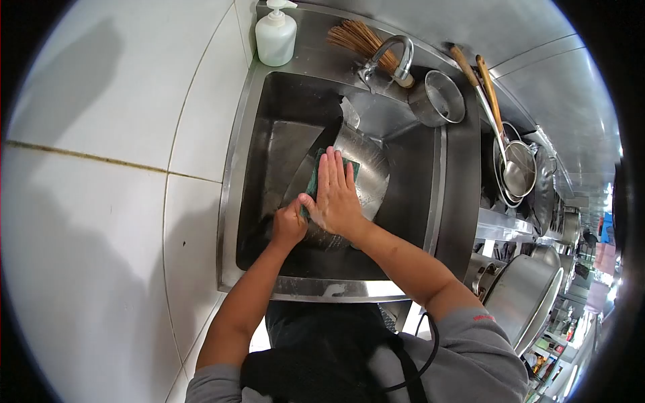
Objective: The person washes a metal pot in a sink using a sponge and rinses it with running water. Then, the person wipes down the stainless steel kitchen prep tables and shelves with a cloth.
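A shiny, curved metal piece (pixel 369 168), perhaps a pan or wok, lies tilted in the steel sink; its full shape is hidden. My right hand (pixel 339 201) lies flat with fingers stretched out, over a green scouring pad (pixel 354 168) pressed against the metal. The pad shows at both sides of the fingers. My left hand (pixel 289 224) is closed at the near left of the metal piece, seemingly gripping its edge, though the fingers hide the grip. Its knuckles are close to my right thumb.
The sink rim (pixel 228 235) surrounds the work. Behind stand a white pump bottle (pixel 275 37), a bristle brush (pixel 363 41), a curved tap (pixel 403 50) and a metal pot (pixel 437 99). Ladles and strainers (pixel 516 176) hang at right, above large pans (pixel 521 295). A tiled wall (pixel 101 221) borders the left.
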The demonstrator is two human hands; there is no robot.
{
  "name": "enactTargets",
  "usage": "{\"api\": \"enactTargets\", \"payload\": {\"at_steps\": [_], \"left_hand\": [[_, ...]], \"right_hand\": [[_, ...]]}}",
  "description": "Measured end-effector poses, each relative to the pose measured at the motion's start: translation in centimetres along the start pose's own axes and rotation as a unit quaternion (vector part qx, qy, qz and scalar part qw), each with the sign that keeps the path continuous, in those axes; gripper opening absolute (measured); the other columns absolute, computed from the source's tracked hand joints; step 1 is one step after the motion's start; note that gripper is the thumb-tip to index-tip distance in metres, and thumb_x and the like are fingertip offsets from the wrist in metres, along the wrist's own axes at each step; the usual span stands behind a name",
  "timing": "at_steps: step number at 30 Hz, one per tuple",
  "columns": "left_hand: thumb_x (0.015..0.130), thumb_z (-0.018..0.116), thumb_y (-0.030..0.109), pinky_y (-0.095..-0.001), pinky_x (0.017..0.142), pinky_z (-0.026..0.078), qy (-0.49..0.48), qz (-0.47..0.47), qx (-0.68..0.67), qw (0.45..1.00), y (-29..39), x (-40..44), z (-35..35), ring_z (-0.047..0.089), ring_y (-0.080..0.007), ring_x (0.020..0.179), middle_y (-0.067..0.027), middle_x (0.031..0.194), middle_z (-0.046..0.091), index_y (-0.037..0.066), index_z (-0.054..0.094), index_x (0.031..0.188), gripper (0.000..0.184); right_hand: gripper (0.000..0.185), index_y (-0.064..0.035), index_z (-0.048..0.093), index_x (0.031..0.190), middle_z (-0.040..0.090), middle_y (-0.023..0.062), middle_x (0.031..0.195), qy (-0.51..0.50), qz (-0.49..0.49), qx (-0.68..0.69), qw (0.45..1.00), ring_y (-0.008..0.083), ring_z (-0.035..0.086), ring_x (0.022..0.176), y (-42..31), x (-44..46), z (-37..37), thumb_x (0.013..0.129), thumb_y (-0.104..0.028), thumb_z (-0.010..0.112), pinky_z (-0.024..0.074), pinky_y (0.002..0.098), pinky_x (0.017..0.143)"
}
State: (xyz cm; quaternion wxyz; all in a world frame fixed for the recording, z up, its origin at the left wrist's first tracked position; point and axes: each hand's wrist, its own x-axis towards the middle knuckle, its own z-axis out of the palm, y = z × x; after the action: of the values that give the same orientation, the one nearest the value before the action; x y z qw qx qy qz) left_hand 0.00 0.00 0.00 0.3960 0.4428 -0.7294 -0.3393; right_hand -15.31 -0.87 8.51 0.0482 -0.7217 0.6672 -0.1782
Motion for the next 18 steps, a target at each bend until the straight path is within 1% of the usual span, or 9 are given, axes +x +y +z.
{"api": "enactTargets", "payload": {"at_steps": [2, 3, 6, 9, 11, 13, 14, 16, 18], "left_hand": [[0.098, 0.047, 0.02, -0.0504, 0.053, 0.046, -0.013, -0.057, -0.02, 0.998, 0.0, 0.4, 0.1, 0.059, -0.0458, 0.063, -0.0263, 0.065, 0.056, 0.0, 0.06, 0.081, 0.028], [0.098, 0.047, 0.02, -0.0504, 0.053, 0.046, -0.037, -0.099, -0.019, 0.994, 1.6, -2.4, -1.7, 0.059, -0.0458, 0.063, -0.0263, 0.065, 0.056, 0.0, 0.06, 0.081, 0.028], [0.098, 0.045, 0.021, -0.0507, 0.053, 0.045, -0.012, -0.044, -0.002, 0.999, 0.7, -0.3, -1.2, 0.058, -0.0472, 0.064, -0.0259, 0.066, 0.056, 0.0, 0.058, 0.08, 0.031], [0.1, 0.043, 0.023, -0.051, 0.054, 0.045, -0.024, -0.07, -0.01, 0.997, 1.3, -0.3, -0.6, 0.057, -0.0484, 0.066, -0.026, 0.066, 0.056, 0.0, 0.058, 0.078, 0.035], [0.1, 0.043, 0.023, -0.0516, 0.055, 0.045, -0.028, -0.092, -0.016, 0.995, 1.4, 0.1, -0.7, 0.058, -0.0486, 0.068, -0.0266, 0.066, 0.056, -0.001, 0.057, 0.077, 0.036], [0.1, 0.043, 0.023, -0.0514, 0.054, 0.045, -0.001, -0.061, -0.03, 0.998, 1.7, 0.3, -0.5, 0.057, -0.0486, 0.067, -0.0267, 0.066, 0.055, -0.001, 0.057, 0.076, 0.037], [0.1, 0.043, 0.023, -0.0511, 0.054, 0.044, 0.018, -0.035, -0.044, 0.998, 1.7, 0.1, -0.5, 0.057, -0.0486, 0.066, -0.0268, 0.065, 0.055, -0.001, 0.057, 0.074, 0.038], [0.1, 0.043, 0.022, -0.0507, 0.053, 0.043, 0.009, -0.057, -0.032, 0.998, 1.1, 0.0, -0.3, 0.056, -0.0486, 0.065, -0.0267, 0.065, 0.055, -0.001, 0.056, 0.073, 0.038], [0.1, 0.043, 0.021, -0.0502, 0.052, 0.043, -0.003, -0.086, -0.02, 0.996, 0.7, -0.4, -0.1, 0.056, -0.0486, 0.064, -0.0265, 0.064, 0.054, -0.001, 0.056, 0.071, 0.038]], "right_hand": [[0.094, 0.0119, 0.016, 0.146, 0.018, 0.0273, 0.155, 0.007, -0.013, 0.008, 1.0, 0.0448, 0.015, 0.144, 1.1, 0.9, 0.5, 0.093, -0.061, 0.042, 0.0104, 0.0588, 0.115], [0.09, 0.0117, 0.019, 0.146, 0.019, 0.0272, 0.155, -0.049, 0.062, 0.022, 0.997, 0.0424, 0.018, 0.144, 0.4, 0.7, 0.3, 0.095, -0.059, 0.039, 0.0116, 0.057, 0.116], [0.081, 0.0079, 0.021, 0.147, 0.018, 0.0245, 0.156, -0.136, 0.204, 0.035, 0.969, 0.0365, 0.019, 0.145, 6.5, 9.4, 0.5, 0.098, -0.056, 0.029, 0.0127, 0.0535, 0.117], [0.08, 0.0048, 0.02, 0.149, 0.016, 0.0217, 0.157, -0.106, 0.211, 0.046, 0.971, 0.0358, 0.018, 0.145, 5.9, 7.8, 0.7, 0.098, -0.057, 0.029, 0.0126, 0.0542, 0.117], [0.085, 0.0098, 0.021, 0.146, 0.017, 0.0259, 0.156, -0.054, 0.113, 0.006, 0.992, 0.0404, 0.018, 0.145, 1.8, 3.6, -0.5, 0.096, -0.057, 0.037, 0.0149, 0.0569, 0.115], [0.09, 0.0142, 0.02, 0.144, 0.019, 0.0302, 0.153, -0.021, -0.026, -0.043, 0.999, 0.0454, 0.019, 0.143, -1.2, -1.5, -0.6, 0.093, -0.055, 0.045, 0.0171, 0.0586, 0.114], [0.088, 0.0131, 0.021, 0.144, 0.019, 0.0298, 0.154, -0.037, -0.03, -0.037, 0.998, 0.0442, 0.019, 0.143, -1.2, -1.4, -1.1, 0.093, -0.055, 0.043, 0.0169, 0.0586, 0.114], [0.086, 0.012, 0.022, 0.145, 0.018, 0.0293, 0.154, -0.054, -0.032, -0.032, 0.998, 0.0431, 0.019, 0.144, 0.1, -0.2, -1.2, 0.094, -0.055, 0.042, 0.0166, 0.0585, 0.114], [0.081, 0.0077, 0.022, 0.147, 0.017, 0.0248, 0.156, -0.039, 0.064, 0.029, 0.997, 0.0393, 0.018, 0.145, 3.7, 4.1, 0.0, 0.097, -0.055, 0.035, 0.0143, 0.0579, 0.115]]}}
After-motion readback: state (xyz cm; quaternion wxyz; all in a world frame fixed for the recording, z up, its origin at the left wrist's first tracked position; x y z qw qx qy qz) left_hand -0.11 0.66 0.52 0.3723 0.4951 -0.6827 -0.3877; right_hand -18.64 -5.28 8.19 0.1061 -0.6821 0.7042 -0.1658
